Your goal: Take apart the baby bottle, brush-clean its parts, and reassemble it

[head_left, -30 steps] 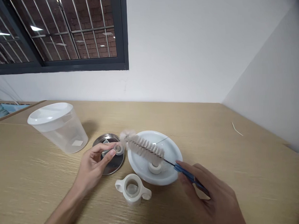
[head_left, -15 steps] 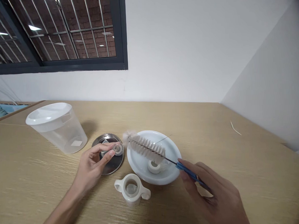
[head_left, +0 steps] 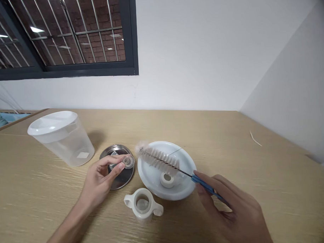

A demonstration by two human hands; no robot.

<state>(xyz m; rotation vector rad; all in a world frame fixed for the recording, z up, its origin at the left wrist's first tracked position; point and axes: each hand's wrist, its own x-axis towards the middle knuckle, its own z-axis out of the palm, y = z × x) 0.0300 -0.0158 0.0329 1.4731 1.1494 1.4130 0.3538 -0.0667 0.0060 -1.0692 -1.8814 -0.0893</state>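
Between thumb and fingers, my left hand (head_left: 100, 180) pinches a small clear bottle nipple (head_left: 128, 161) above a round steel dish (head_left: 127, 180). My right hand (head_left: 231, 207) grips the blue handle of a bottle brush (head_left: 160, 161). Its white bristles slant over a white bowl (head_left: 150, 184), the tip close to the nipple but apart from it. Inside the bowl lies a white ring (head_left: 167, 180), with something clear beside it. A two-handled baby bottle (head_left: 144, 210) stands uncapped in front of the bowl, between my hands.
A translucent plastic pitcher (head_left: 64, 142) with a white lid is at the back left. A thin pale strip (head_left: 255, 138) lies on the table at the right. Behind the table are a white wall (head_left: 188, 56) and a barred window (head_left: 68, 32).
The bottle brush has shifted slightly right with my right hand, so its tip is a little farther from the nipple. My left hand has hardly moved.
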